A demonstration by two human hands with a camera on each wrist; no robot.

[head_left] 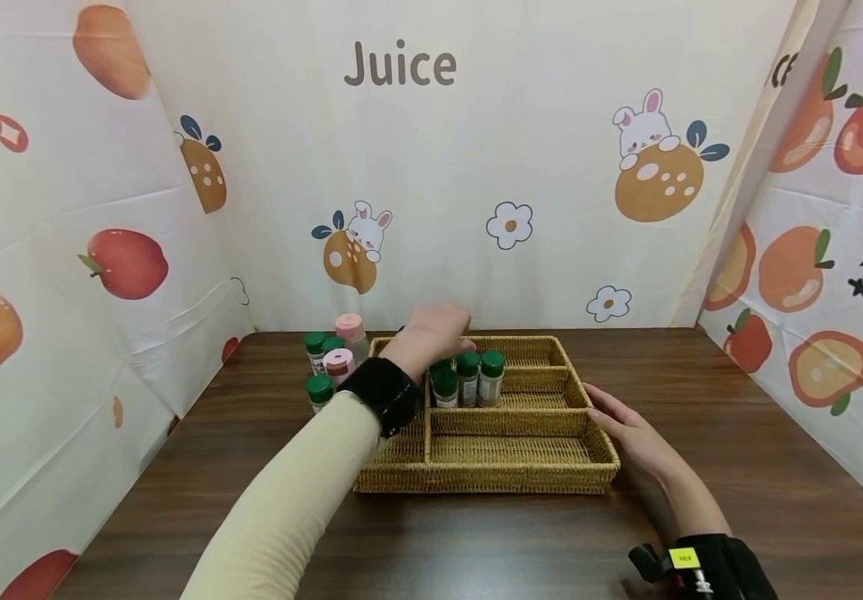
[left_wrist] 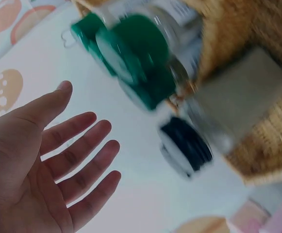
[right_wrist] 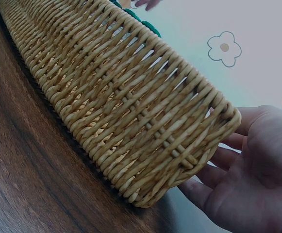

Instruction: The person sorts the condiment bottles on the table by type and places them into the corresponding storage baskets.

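My left hand (head_left: 435,333) hovers above the back left of the wicker basket (head_left: 521,479). Its fingers are spread and loose in the left wrist view, holding nothing. Beside it in that view, a jar with a dark cap (left_wrist: 185,145) stands within the basket, near several green-capped jars (left_wrist: 136,46). Those green-capped jars (head_left: 491,379) cluster at the left of the basket's middle right compartment. My right hand (head_left: 630,433) rests against the basket's right side. In the right wrist view its fingertips are partly hidden behind the woven wall (right_wrist: 131,107).
Left of the basket, on the brown wooden table (head_left: 491,550), stand more green-capped jars (head_left: 319,389) and two pink-capped jars (head_left: 339,362). The basket has several compartments, and its front right compartment (head_left: 510,448) shows bare weave. A printed cloth (head_left: 431,167) hangs behind the table.
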